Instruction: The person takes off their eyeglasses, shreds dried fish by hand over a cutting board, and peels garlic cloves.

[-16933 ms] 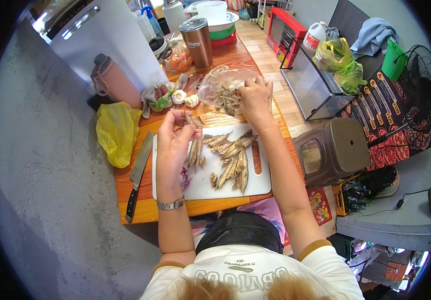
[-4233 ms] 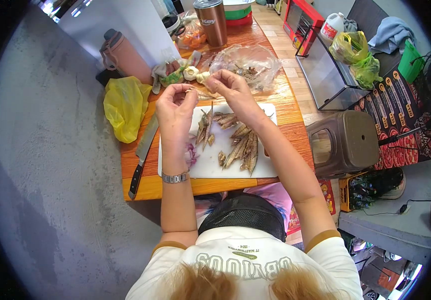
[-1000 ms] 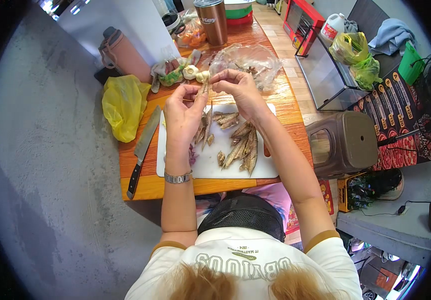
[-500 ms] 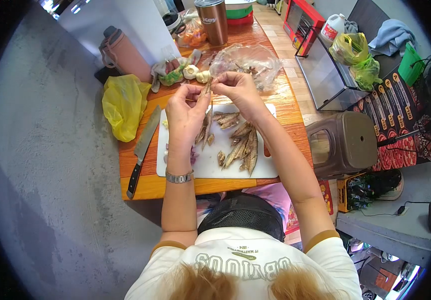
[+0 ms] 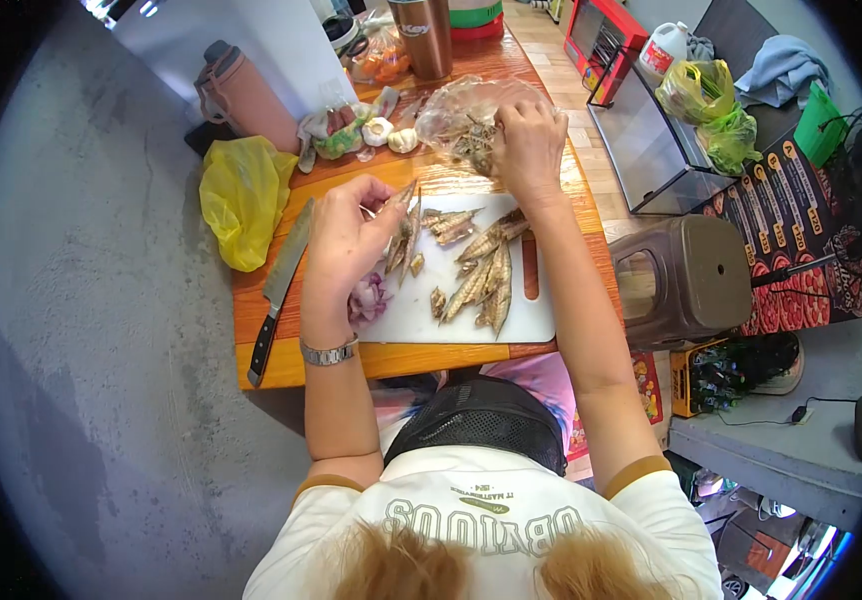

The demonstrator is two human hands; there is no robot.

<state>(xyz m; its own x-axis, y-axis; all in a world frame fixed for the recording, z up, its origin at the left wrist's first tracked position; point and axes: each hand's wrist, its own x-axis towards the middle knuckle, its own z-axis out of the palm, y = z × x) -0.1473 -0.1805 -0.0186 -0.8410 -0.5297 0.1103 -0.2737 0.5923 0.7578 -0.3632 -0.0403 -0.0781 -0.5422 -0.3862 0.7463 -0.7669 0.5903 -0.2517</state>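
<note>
My left hand (image 5: 346, 230) is closed on a dried fish (image 5: 404, 197) above the left side of the white cutting board (image 5: 416, 328). At the far side of the table, my right hand (image 5: 533, 145) has its fingers pinched together over a clear plastic bag (image 5: 451, 105) with brown scraps (image 5: 474, 148) on it. Whatever those fingertips hold is hidden. Several dried fish pieces (image 5: 491, 285) lie on the board's right half, with more near its middle. Chopped red onion (image 5: 369, 298) sits beside my left wrist.
A large knife (image 5: 287, 270) lies along the table's left edge, near a yellow plastic bag (image 5: 246, 200). Garlic bulbs (image 5: 403, 140), a pink bottle (image 5: 251, 100) and a copper tumbler (image 5: 423, 40) stand behind the board. A brown stool (image 5: 691, 275) is at the right.
My right hand has left the fish at my left hand and moved right and away from me, to the plastic bag. My left hand, still holding the fish, has shifted slightly left and lower.
</note>
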